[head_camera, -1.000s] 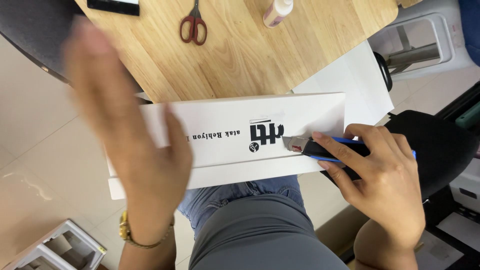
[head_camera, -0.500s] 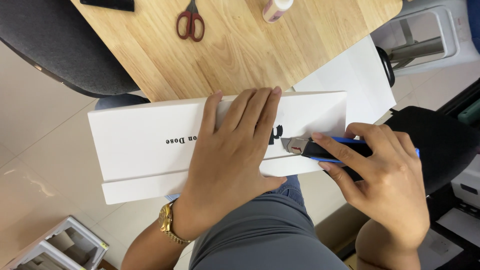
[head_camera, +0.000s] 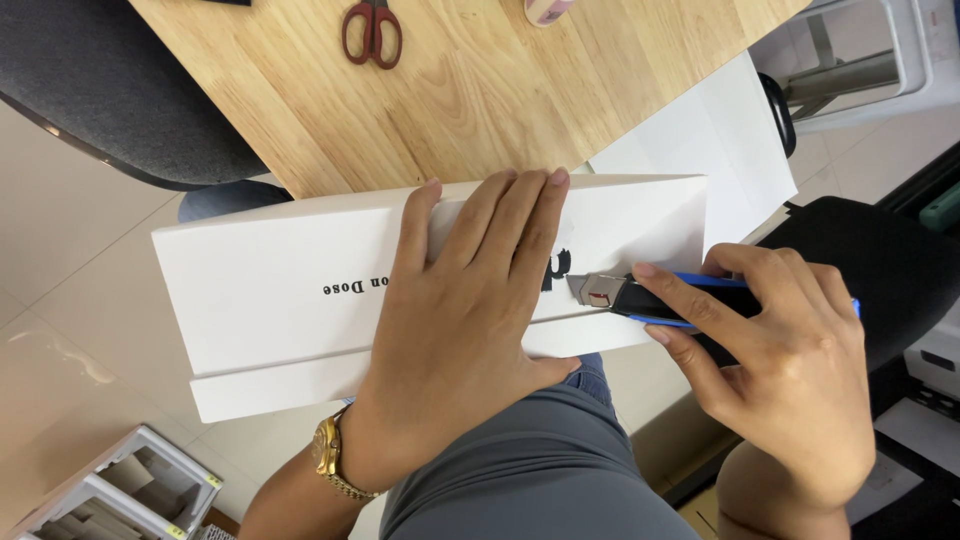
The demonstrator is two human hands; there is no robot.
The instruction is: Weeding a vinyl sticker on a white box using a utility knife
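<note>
A long white box (head_camera: 270, 300) with black lettering lies across my lap, its far edge against the wooden table (head_camera: 470, 90). My left hand (head_camera: 465, 320) rests flat on the box's top, fingers spread, pressing it down; a gold watch (head_camera: 335, 462) sits on that wrist. My right hand (head_camera: 780, 370) grips a blue and black utility knife (head_camera: 650, 297). Its blade tip touches the seam along the box's near side, close to my left thumb.
Red-handled scissors (head_camera: 372, 30) and a tape roll (head_camera: 545, 10) lie at the table's far edge. A dark grey chair seat (head_camera: 110, 100) is at upper left, a black chair (head_camera: 880, 270) at right. White sheets (head_camera: 720, 150) lie beyond the box. A cardboard-filled bin (head_camera: 120, 495) stands lower left.
My left hand came down from a raised, blurred position and now lies flat on the box. The box has shifted slightly. The knife hand has stayed at the seam.
</note>
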